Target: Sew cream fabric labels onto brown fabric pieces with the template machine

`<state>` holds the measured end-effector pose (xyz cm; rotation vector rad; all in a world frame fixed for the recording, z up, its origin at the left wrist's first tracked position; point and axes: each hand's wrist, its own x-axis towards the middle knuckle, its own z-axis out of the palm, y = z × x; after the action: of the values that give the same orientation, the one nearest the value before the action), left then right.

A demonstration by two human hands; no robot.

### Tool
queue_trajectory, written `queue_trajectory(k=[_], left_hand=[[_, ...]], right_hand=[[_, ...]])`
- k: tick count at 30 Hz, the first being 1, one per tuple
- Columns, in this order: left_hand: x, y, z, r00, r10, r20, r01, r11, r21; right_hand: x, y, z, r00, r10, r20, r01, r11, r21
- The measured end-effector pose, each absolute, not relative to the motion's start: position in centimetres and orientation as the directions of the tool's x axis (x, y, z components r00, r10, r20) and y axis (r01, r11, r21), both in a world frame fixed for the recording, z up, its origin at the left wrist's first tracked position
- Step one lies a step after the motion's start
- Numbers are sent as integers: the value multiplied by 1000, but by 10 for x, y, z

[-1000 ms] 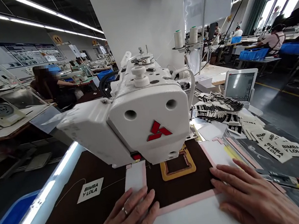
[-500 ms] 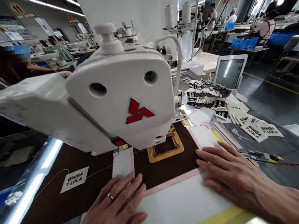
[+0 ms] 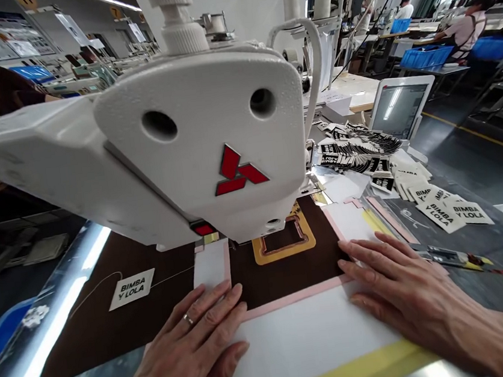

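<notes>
My left hand (image 3: 195, 340) lies flat on the near left of a white template (image 3: 309, 339) with pink and yellow edging, its fingers stretched toward dark brown fabric (image 3: 271, 283). On the template's right side rests my right hand (image 3: 396, 287), also flat, fingertips at the fabric's edge. Neither grips anything. Between and beyond them, a yellow rectangular frame (image 3: 286, 256) sits on the fabric, partly hidden under the white sewing machine head (image 3: 192, 110). A white label (image 3: 132, 288) printed "BIMBA Y LOLA" lies on the brown fabric at left, with loose thread beside it.
Thread snips (image 3: 450, 255) lie right of my right hand. Behind them are loose white labels (image 3: 444, 209) and a pile of black-and-white labels (image 3: 356, 152). A screen (image 3: 401, 109) stands at the table's far right. Several people work in the background.
My view has shifted slightly, so the machine head looks larger and higher. Both hands stay flat on the template, in much the same place relative to the fabric.
</notes>
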<state>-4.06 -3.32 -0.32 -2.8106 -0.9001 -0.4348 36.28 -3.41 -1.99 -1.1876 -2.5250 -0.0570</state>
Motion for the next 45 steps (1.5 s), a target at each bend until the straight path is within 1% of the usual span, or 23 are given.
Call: queue_trajectory(k=[7, 12, 16, 21, 25, 27, 31, 34, 37, 40, 43, 45], left_hand=[[-38, -37, -3, 731, 592, 339, 620, -784, 31], [-39, -33, -1, 765, 553, 331, 591, -806, -20], [-39, -32, 0, 763, 553, 335, 593, -805, -22], [-41, -35, -1, 753, 561, 342, 592, -806, 19], [-39, -40, -1, 699, 623, 351, 634, -767, 99], [-38, -41, -1, 682, 642, 350, 651, -751, 111], [-36, -41, -3, 679, 627, 381, 650, -755, 84], [-36, -39, -5, 690, 589, 421, 643, -765, 15], [-35, -38, -5, 705, 575, 415, 644, -764, -36], [-35, -39, -2, 705, 586, 400, 658, -750, -60], [-40, -41, 0, 698, 598, 394, 672, -737, -74], [-45, -40, -2, 701, 584, 410, 667, -740, -87]], right_hand=[[360, -34, -18, -552, 751, 363, 757, 634, -161], [360, -34, -17, -553, 749, 366, 763, 632, -140], [362, -33, -18, -588, 730, 347, 753, 651, -95], [364, -31, -18, -602, 706, 373, 737, 671, -79], [363, -32, -15, -607, 696, 383, 727, 681, -87], [362, -32, -15, -607, 698, 379, 728, 680, -87], [363, -31, -16, -617, 691, 377, 728, 683, -59], [363, -26, -14, -662, 630, 407, 701, 712, 38], [362, -20, -9, -702, 567, 432, 676, 722, 151], [362, -18, -8, -725, 525, 446, 654, 727, 207], [362, -16, -15, -728, 528, 438, 649, 737, 189], [360, -18, -19, -690, 579, 434, 681, 723, 117]])
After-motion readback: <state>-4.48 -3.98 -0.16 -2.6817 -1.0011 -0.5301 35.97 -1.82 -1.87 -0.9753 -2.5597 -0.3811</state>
